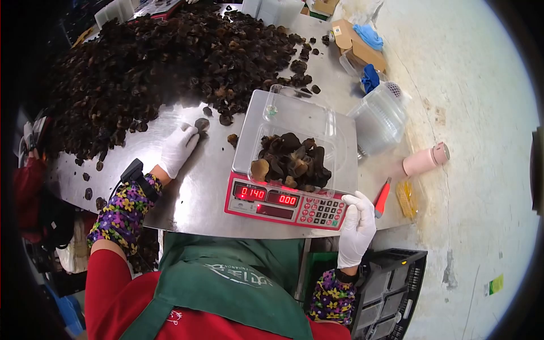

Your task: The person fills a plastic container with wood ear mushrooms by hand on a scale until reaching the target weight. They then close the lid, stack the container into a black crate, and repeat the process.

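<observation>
On the steel table, my left hand (179,148) in a white glove has its fingers drawn together at a dark wood ear mushroom (201,124). My right hand (358,229), also gloved, is beside the right front corner of a red digital scale (243,207), its fingers loosely bent and holding nothing I can see. A clear plastic clamshell box (303,119) sits on the scale's pan, lid side away from me. Wood ear mushrooms (294,158) lie in its near half. The scale's display reads 0.140 and 0.00.
A large heap of wood ear mushrooms (141,68) covers the table's far left. Stacked clear boxes (381,120), a pink bottle (426,160) and a red-handled cutter (383,198) are at the right by the wall. A black crate (391,289) stands below. Another person's sleeve (29,192) shows at far left.
</observation>
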`<state>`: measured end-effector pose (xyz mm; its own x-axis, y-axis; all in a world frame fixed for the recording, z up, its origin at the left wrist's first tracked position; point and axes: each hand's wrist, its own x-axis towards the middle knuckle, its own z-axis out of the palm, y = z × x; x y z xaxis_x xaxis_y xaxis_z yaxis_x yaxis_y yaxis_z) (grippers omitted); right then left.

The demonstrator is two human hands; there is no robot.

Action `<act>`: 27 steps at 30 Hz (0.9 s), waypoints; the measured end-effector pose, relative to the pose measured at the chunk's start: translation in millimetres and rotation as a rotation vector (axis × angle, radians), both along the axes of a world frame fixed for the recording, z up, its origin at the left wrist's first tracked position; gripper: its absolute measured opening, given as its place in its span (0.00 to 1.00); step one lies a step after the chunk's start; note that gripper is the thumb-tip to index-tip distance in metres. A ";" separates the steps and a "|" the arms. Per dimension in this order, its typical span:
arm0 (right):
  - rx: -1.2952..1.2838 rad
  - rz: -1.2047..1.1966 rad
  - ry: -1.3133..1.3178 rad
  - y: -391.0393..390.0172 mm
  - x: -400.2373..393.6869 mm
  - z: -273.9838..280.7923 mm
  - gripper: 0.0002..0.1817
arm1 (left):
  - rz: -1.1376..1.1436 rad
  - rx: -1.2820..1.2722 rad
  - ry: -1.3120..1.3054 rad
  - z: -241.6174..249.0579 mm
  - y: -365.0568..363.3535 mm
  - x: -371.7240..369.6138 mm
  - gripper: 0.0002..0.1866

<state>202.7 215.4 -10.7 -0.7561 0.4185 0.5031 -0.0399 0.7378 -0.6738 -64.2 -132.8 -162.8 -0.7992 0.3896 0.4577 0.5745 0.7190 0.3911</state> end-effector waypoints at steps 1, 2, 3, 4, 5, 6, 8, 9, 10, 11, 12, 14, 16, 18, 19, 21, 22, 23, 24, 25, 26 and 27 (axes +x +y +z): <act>0.000 0.005 0.005 0.4 1.6 0.2 0.06 | 0.062 0.103 -0.015 -4.3 -2.4 -8.7 0.10; 0.012 -0.016 -0.003 0.5 3.4 0.8 0.06 | 0.122 0.205 -0.030 -4.3 -4.0 -13.4 0.07; 0.025 -0.038 -0.010 1.4 5.1 0.6 0.06 | 0.125 0.205 -0.025 2.4 -2.4 -13.1 0.07; 0.025 -0.045 -0.005 3.7 6.2 -0.8 0.07 | 0.115 0.320 -0.058 18.8 4.0 -10.2 0.06; 0.023 -0.045 0.001 5.6 4.0 0.2 0.07 | 0.102 0.432 -0.092 38.8 12.7 -6.4 0.05; 0.039 -0.036 0.002 6.4 2.9 1.7 0.07 | 0.040 0.543 -0.148 75.7 31.1 9.1 0.05; 0.057 -0.020 0.002 7.0 -2.0 4.4 0.07 | -0.108 0.561 -0.146 124.8 60.2 27.6 0.04; 0.060 -0.021 0.000 5.5 -5.8 6.8 0.07 | -0.178 0.624 -0.179 141.5 78.2 37.1 0.03; 0.053 -0.005 0.011 1.6 -10.0 10.1 0.06 | -0.319 0.630 -0.177 160.4 93.0 47.3 0.04; 0.047 0.009 0.022 -1.9 -13.8 13.0 0.06 | -0.415 0.531 0.014 167.5 109.0 50.1 0.05; 0.065 0.018 0.022 -4.5 -17.1 15.4 0.06 | -0.510 0.526 0.017 176.6 124.6 59.5 0.05; 0.084 0.036 0.036 -8.4 -22.1 19.7 0.05 | -0.664 0.337 0.082 175.0 151.2 61.9 0.07; 0.094 0.074 0.058 -9.3 -24.9 20.7 0.05 | -0.733 0.242 0.102 170.9 166.2 60.0 0.09; 0.092 0.070 0.057 -6.4 -22.6 19.7 0.05 | -0.799 0.072 0.080 166.8 171.2 54.6 0.15; 0.089 0.077 0.055 -4.9 -21.3 19.0 0.05 | -0.805 0.073 0.078 166.7 169.4 53.8 0.15; 0.102 0.063 0.050 2.0 -18.1 15.6 0.05 | -0.766 0.241 -0.059 170.2 158.1 51.4 0.18; 0.116 0.058 0.045 4.8 -16.2 14.2 0.05 | -0.741 0.304 -0.100 174.2 149.4 50.7 0.18; 0.112 0.059 0.041 6.6 -15.2 13.4 0.05 | -0.711 0.368 -0.141 176.9 140.1 50.2 0.17; 0.117 0.054 0.033 8.2 -15.1 13.0 0.05 | -0.617 0.430 -0.209 175.2 132.5 51.2 0.16; 0.123 0.050 0.027 9.1 -15.7 12.7 0.05 | -0.586 0.523 -0.270 173.1 124.9 49.1 0.13; 0.119 0.056 0.025 9.3 -16.6 12.1 0.05 | -0.535 0.631 -0.379 171.0 117.9 50.4 0.12; 0.115 0.057 0.019 9.2 -17.6 11.7 0.05 | -0.481 0.738 -0.486 168.8 110.7 53.4 0.12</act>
<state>185.2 224.6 1.0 -0.7673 0.3136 0.5594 -0.0960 0.8063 -0.5837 -10.8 -22.1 6.0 -0.7961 0.4706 0.3805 0.3993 -0.0640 0.9146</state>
